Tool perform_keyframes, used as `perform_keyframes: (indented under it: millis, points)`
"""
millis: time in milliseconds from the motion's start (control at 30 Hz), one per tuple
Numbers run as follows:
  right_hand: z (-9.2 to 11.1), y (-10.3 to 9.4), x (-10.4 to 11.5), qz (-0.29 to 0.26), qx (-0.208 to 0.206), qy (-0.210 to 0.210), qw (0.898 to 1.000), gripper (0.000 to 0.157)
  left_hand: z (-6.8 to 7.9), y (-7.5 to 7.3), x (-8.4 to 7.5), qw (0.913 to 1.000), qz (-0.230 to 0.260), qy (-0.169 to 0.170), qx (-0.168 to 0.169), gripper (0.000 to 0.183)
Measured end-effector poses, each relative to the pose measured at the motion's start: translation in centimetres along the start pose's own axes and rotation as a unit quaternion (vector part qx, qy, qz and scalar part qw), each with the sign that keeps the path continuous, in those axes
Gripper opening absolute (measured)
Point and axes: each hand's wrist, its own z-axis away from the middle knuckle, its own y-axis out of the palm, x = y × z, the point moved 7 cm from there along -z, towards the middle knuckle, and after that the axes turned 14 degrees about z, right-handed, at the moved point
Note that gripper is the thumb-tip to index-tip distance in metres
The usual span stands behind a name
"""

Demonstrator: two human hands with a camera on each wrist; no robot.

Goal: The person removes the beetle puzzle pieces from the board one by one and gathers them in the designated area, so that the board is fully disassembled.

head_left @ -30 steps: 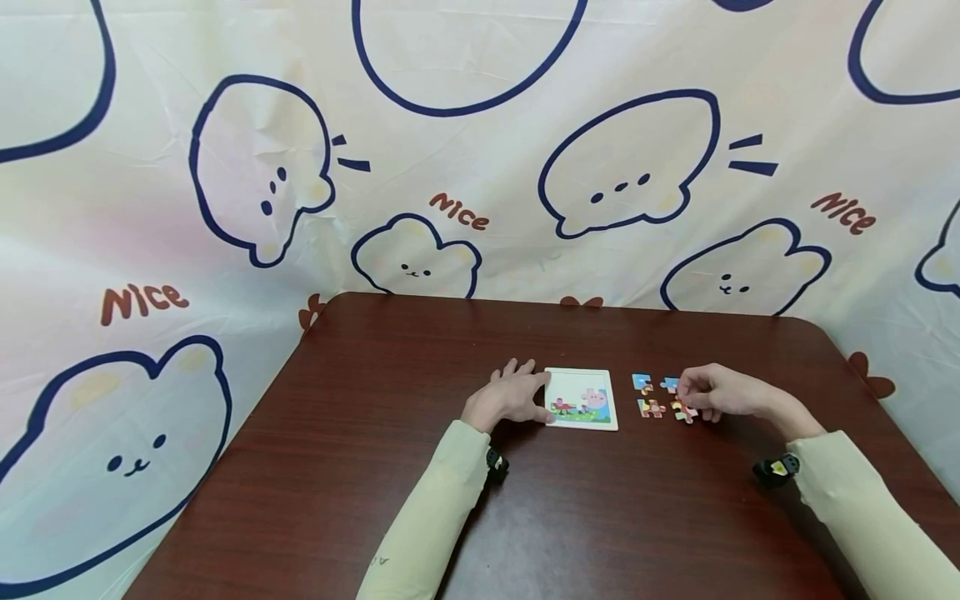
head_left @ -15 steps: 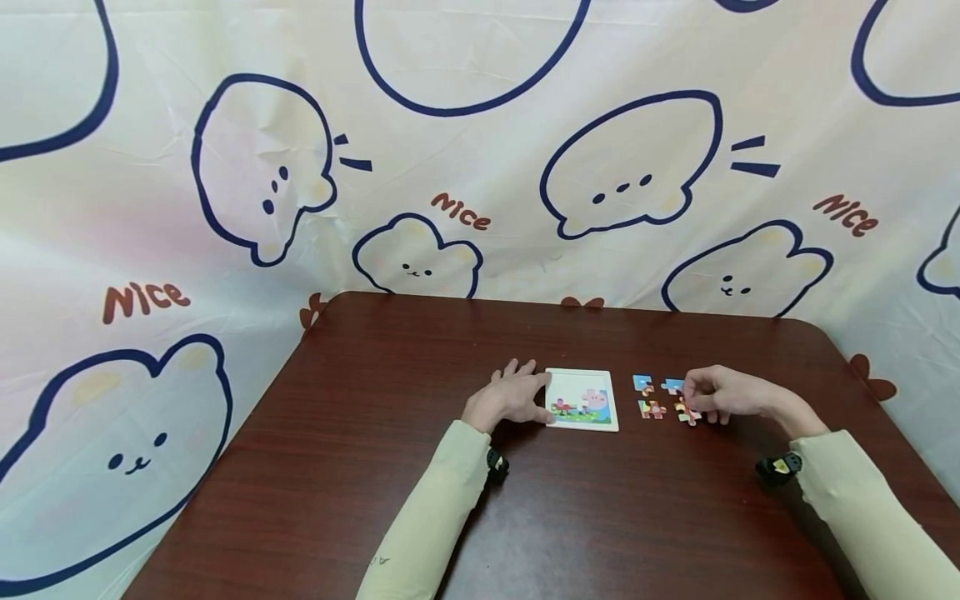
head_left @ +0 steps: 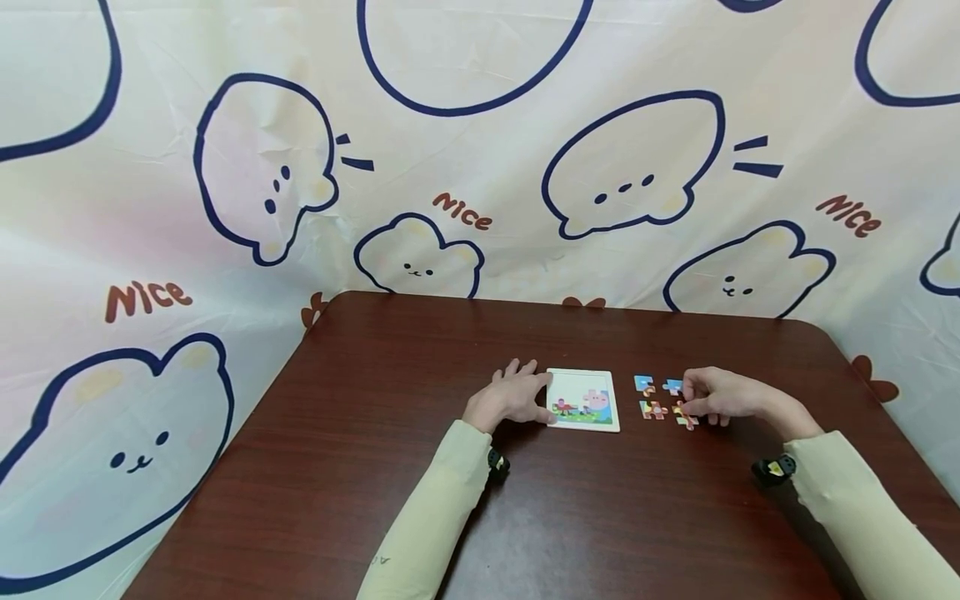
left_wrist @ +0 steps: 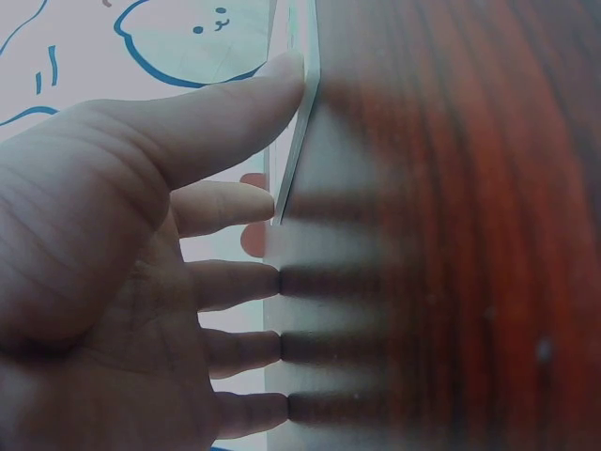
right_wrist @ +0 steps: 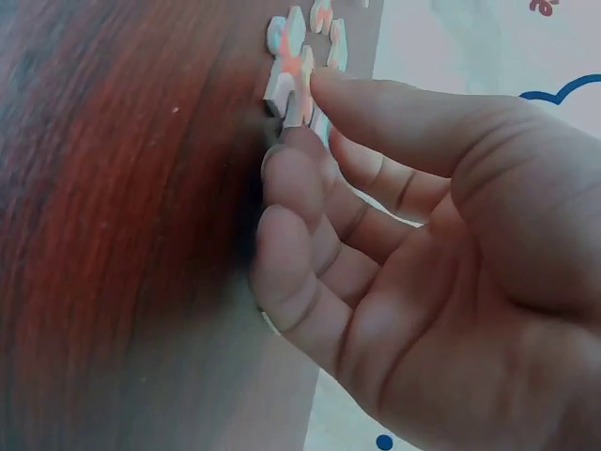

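At the near right corner of a group of four, a puzzle piece (head_left: 687, 422) is pinched between thumb and bent fingers of the right hand (head_left: 727, 395). It is best held level by its edges, so that the three other pieces (head_left: 652, 409) are not nudged. Red and yellow are shown on its knobbed outline. The white tray (head_left: 567, 384), partly filled, is touched by the left hand (head_left: 512, 397), fingers outspread, nothing gripped.
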Motion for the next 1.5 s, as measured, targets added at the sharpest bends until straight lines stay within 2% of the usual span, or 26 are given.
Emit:
perform_keyframes:
  millis: [133, 267, 533, 733, 1067, 1233, 1500]
  points:
    - [0.2, -0.3, 0.9, 0.018, -0.010, -0.001, 1.000, 0.024, 0.0, 0.0, -0.1, 1.0000, 0.000, 0.002, 0.001, 0.070]
    - [0.1, -0.8, 2.4, 0.034, -0.039, -0.013, 0.999, 0.022, 0.1, -0.1, -0.1, 1.0000, -0.001, 0.002, 0.000, 0.069]
    - [-1.3, -0.7, 5.1, 0.032, -0.080, -0.026, 0.996, 0.017, -0.1, 0.1, -0.1, 1.0000, -0.003, -0.001, -0.003, 0.071]
    - [-2.7, -0.4, 6.5, 0.031, -0.099, -0.035, 0.994, 0.025, -0.1, 0.1, -0.1, 1.0000, -0.004, -0.002, -0.005, 0.071]
    - [-4.8, 0.4, 8.6, 0.035, -0.091, -0.044, 0.994, 0.031, 0.2, -0.1, -0.2, 1.0000, -0.004, -0.003, -0.005, 0.073]
    - [-5.0, 0.6, 9.0, 0.055, -0.091, -0.042, 0.993, 0.030, 0.2, -0.1, -0.2, 0.9999, -0.005, -0.005, -0.007, 0.072]
    - [-5.2, 1.7, 9.4, 0.047, -0.056, -0.053, 0.996, 0.030, 0.1, 0.0, -0.2, 1.0000, -0.003, -0.004, -0.005, 0.071]
